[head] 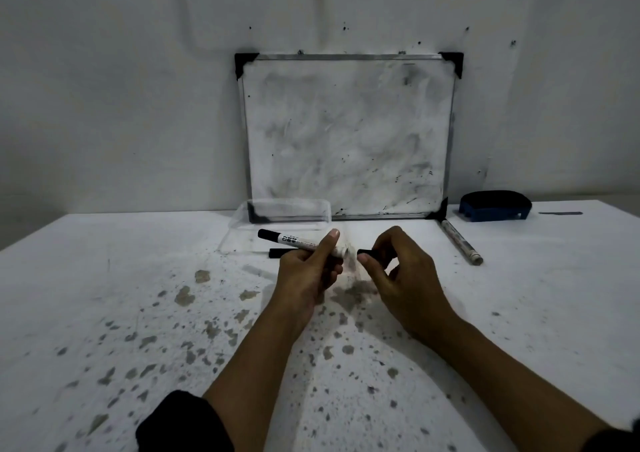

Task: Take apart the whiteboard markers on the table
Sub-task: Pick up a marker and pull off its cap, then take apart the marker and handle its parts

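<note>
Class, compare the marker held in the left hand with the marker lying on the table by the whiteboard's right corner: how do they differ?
The held marker is off the table, gripped by the left hand; the lying marker rests untouched on the table. The held marker shows a black piece at its far-left end; the lying marker shows none. A black piece, seemingly off the held marker, sits in the right hand. Both have pale printed barrels.

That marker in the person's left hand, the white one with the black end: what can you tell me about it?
The white plastic marker barrel is slim and round, with black printed lettering along its side and a black end piece pointing up and to the left. It is held off the white table, tilted, in the left hand, whose thumb lies over its right part. Its right end looks open and pale. The right hand holds a small black piece just clear of that end, seemingly pulled off.
</note>
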